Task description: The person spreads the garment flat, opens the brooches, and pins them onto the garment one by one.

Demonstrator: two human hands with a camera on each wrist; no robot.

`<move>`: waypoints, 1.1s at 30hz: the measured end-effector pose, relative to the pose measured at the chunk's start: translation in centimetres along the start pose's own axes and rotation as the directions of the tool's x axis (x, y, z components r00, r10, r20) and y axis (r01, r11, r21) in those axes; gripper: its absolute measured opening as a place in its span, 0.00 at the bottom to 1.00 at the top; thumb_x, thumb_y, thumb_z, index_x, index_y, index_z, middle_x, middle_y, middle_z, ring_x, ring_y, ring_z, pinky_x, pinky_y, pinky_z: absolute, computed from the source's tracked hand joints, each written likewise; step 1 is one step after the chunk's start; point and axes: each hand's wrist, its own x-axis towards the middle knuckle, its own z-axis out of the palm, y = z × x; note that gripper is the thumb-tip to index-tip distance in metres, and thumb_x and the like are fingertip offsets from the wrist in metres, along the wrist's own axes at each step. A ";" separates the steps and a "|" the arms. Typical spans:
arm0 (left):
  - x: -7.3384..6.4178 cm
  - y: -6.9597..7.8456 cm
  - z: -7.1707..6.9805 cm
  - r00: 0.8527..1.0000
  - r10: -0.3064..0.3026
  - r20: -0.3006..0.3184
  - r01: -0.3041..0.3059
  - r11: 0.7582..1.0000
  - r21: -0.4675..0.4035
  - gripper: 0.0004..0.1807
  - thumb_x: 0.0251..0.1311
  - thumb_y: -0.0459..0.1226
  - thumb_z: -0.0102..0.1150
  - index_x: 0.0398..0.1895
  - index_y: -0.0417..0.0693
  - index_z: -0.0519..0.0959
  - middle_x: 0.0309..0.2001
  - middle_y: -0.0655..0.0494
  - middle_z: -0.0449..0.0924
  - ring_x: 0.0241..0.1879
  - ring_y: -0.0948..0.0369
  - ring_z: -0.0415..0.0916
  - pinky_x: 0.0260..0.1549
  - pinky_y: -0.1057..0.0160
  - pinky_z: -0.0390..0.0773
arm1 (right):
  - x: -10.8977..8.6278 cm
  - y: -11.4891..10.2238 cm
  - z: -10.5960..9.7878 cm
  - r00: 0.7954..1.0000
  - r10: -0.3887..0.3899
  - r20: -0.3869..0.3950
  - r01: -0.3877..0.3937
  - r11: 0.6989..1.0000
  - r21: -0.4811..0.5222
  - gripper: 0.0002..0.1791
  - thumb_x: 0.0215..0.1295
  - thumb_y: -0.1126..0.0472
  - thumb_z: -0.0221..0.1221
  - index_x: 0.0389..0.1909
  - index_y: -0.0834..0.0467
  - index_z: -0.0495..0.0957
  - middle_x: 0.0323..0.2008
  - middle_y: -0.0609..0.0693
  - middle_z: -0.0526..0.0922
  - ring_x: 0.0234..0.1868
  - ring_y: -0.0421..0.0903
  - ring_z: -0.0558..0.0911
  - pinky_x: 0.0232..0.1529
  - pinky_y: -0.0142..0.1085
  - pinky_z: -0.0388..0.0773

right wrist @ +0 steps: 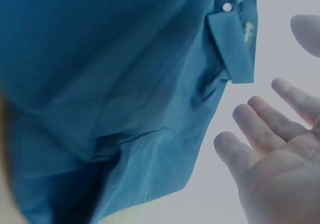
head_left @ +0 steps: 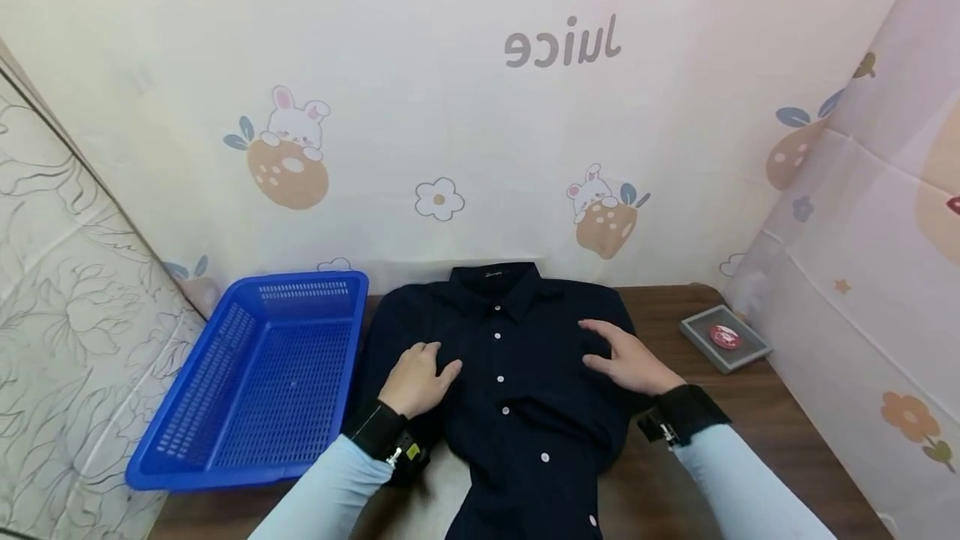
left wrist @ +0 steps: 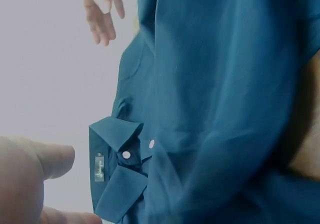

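Observation:
A dark navy button-up shirt [head_left: 517, 357] lies front side up, its collar at the far end and white buttons down the middle. Over its left side is my left hand [head_left: 418, 379], fingers and thumb spread. My right hand [head_left: 628, 361] is above the right side of the chest, its fingers loosely extended. Neither hand grips the cloth. In the left wrist view the shirt collar [left wrist: 117, 144] shows its label, near my thumb and finger. The right wrist view has my right hand [right wrist: 282, 149] with fingers apart, beside the shirt [right wrist: 125, 99].
A blue plastic basket [head_left: 292, 386] with nothing in it stands left of the shirt. At the right back of the brown wooden table [head_left: 678, 315] lies a small grey square box [head_left: 697, 332] with a red round piece on top. Patterned curtains [head_left: 450, 107] enclose the table.

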 end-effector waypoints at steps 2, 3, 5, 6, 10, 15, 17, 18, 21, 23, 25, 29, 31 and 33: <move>-1.0 -0.3 -0.2 1.000 0.012 -0.029 -0.013 1.000 -0.024 0.31 0.67 0.52 0.52 0.60 0.35 0.72 0.57 0.38 0.73 0.58 0.45 0.70 0.55 0.47 0.70 | -1.3 -0.6 -0.3 1.000 -0.019 -0.025 0.019 1.000 0.005 0.30 0.65 0.62 0.60 0.66 0.65 0.64 0.65 0.62 0.67 0.66 0.60 0.64 0.61 0.58 0.61; -1.4 -0.4 -0.3 0.999 0.018 -0.043 -0.019 0.999 -0.034 0.30 0.67 0.51 0.53 0.60 0.35 0.73 0.57 0.38 0.73 0.57 0.45 0.71 0.54 0.47 0.71 | -1.9 -0.9 -0.5 0.999 -0.020 -0.037 0.020 1.000 0.008 0.30 0.65 0.62 0.60 0.66 0.64 0.64 0.65 0.61 0.67 0.66 0.59 0.64 0.60 0.58 0.62; -2.3 -0.7 -0.2 0.998 0.024 -0.063 -0.027 0.998 -0.053 0.29 0.67 0.51 0.53 0.59 0.35 0.73 0.56 0.39 0.74 0.56 0.45 0.72 0.53 0.47 0.71 | -3.0 -1.3 -0.7 0.997 -0.028 -0.067 0.028 1.000 -0.007 0.30 0.66 0.61 0.60 0.66 0.64 0.64 0.64 0.61 0.68 0.64 0.59 0.67 0.57 0.58 0.65; -2.7 -0.9 -0.2 0.997 0.027 -0.073 -0.031 0.998 -0.062 0.29 0.66 0.50 0.53 0.58 0.35 0.73 0.55 0.39 0.75 0.55 0.46 0.73 0.53 0.47 0.72 | -3.6 -1.6 -0.9 0.996 -0.029 -0.081 0.028 1.000 -0.012 0.29 0.66 0.61 0.60 0.66 0.63 0.64 0.63 0.61 0.69 0.63 0.59 0.68 0.56 0.58 0.67; -4.2 -1.4 0.3 0.994 0.020 -0.106 -0.032 0.993 -0.114 0.25 0.66 0.48 0.55 0.54 0.35 0.77 0.46 0.43 0.80 0.47 0.49 0.77 0.46 0.49 0.75 | -5.4 -2.3 -1.2 0.989 -0.030 -0.141 0.025 0.999 -0.031 0.28 0.67 0.60 0.59 0.66 0.63 0.65 0.60 0.61 0.72 0.58 0.57 0.72 0.50 0.57 0.72; -5.8 -1.8 0.8 0.993 -0.013 -0.117 -0.010 0.981 -0.192 0.21 0.65 0.47 0.56 0.49 0.37 0.79 0.33 0.54 0.80 0.33 0.60 0.77 0.35 0.56 0.76 | -7.5 -3.2 -1.3 0.980 -0.001 -0.199 -0.001 1.000 -0.009 0.26 0.68 0.61 0.58 0.65 0.63 0.66 0.56 0.61 0.75 0.55 0.54 0.74 0.48 0.48 0.76; -6.5 -2.0 0.8 0.993 -0.027 -0.116 0.000 0.975 -0.220 0.20 0.66 0.47 0.56 0.47 0.37 0.80 0.31 0.57 0.79 0.30 0.63 0.76 0.33 0.58 0.76 | -8.3 -3.6 -1.1 0.975 0.003 -0.220 -0.002 1.000 0.006 0.26 0.68 0.63 0.58 0.64 0.64 0.67 0.55 0.61 0.75 0.54 0.54 0.74 0.47 0.42 0.77; -6.8 -2.0 0.9 0.993 -0.035 -0.117 0.007 0.972 -0.233 0.20 0.65 0.46 0.56 0.47 0.37 0.80 0.30 0.57 0.80 0.30 0.63 0.76 0.33 0.59 0.76 | -8.6 -3.7 -1.0 0.973 0.004 -0.230 -0.002 1.000 0.007 0.25 0.67 0.63 0.58 0.64 0.64 0.67 0.54 0.60 0.76 0.53 0.54 0.75 0.46 0.40 0.77; -7.8 -2.1 0.9 0.992 -0.062 -0.113 0.030 0.963 -0.267 0.19 0.66 0.46 0.56 0.46 0.38 0.80 0.30 0.58 0.81 0.29 0.64 0.76 0.32 0.60 0.76 | -9.6 -3.8 -0.6 0.968 0.022 -0.249 -0.020 1.000 0.010 0.25 0.67 0.64 0.59 0.63 0.63 0.68 0.53 0.59 0.77 0.50 0.53 0.76 0.44 0.36 0.77; -8.4 -2.2 1.0 0.991 -0.075 -0.109 0.042 0.958 -0.285 0.19 0.66 0.46 0.56 0.45 0.39 0.81 0.29 0.59 0.81 0.29 0.64 0.76 0.32 0.60 0.76 | -10.2 -3.8 -0.4 0.965 0.048 -0.257 -0.045 0.999 0.017 0.24 0.67 0.63 0.58 0.63 0.62 0.69 0.52 0.59 0.78 0.49 0.53 0.76 0.42 0.34 0.75; -9.1 -2.4 1.1 0.991 -0.087 -0.097 0.054 0.951 -0.305 0.20 0.66 0.48 0.55 0.45 0.39 0.81 0.29 0.59 0.81 0.29 0.65 0.76 0.31 0.61 0.75 | -10.8 -3.8 -0.1 0.961 0.082 -0.264 -0.078 0.997 0.027 0.23 0.68 0.62 0.58 0.62 0.61 0.69 0.51 0.58 0.78 0.48 0.52 0.76 0.39 0.31 0.73; -10.5 -2.5 1.5 0.991 -0.121 -0.054 0.093 0.925 -0.367 0.22 0.67 0.51 0.54 0.44 0.40 0.80 0.27 0.59 0.80 0.26 0.66 0.74 0.30 0.63 0.74 | -11.5 -4.1 0.7 0.952 0.152 -0.267 -0.143 0.988 0.054 0.21 0.69 0.60 0.57 0.61 0.61 0.70 0.50 0.56 0.79 0.46 0.49 0.76 0.38 0.30 0.73; -11.3 -2.4 1.7 0.990 -0.138 -0.011 0.121 0.898 -0.422 0.22 0.67 0.51 0.53 0.45 0.40 0.80 0.26 0.57 0.80 0.24 0.65 0.75 0.28 0.64 0.74 | -11.9 -4.3 1.0 0.945 0.198 -0.262 -0.186 0.980 0.069 0.21 0.70 0.60 0.56 0.61 0.61 0.70 0.50 0.57 0.79 0.46 0.48 0.76 0.39 0.31 0.74; -12.0 -2.2 2.1 0.989 -0.146 0.029 0.142 0.866 -0.480 0.22 0.67 0.50 0.53 0.45 0.39 0.79 0.26 0.54 0.80 0.24 0.63 0.76 0.27 0.65 0.74 | -12.4 -4.5 1.3 0.932 0.256 -0.258 -0.241 0.966 0.090 0.22 0.70 0.59 0.56 0.61 0.62 0.70 0.50 0.58 0.80 0.47 0.49 0.77 0.41 0.31 0.74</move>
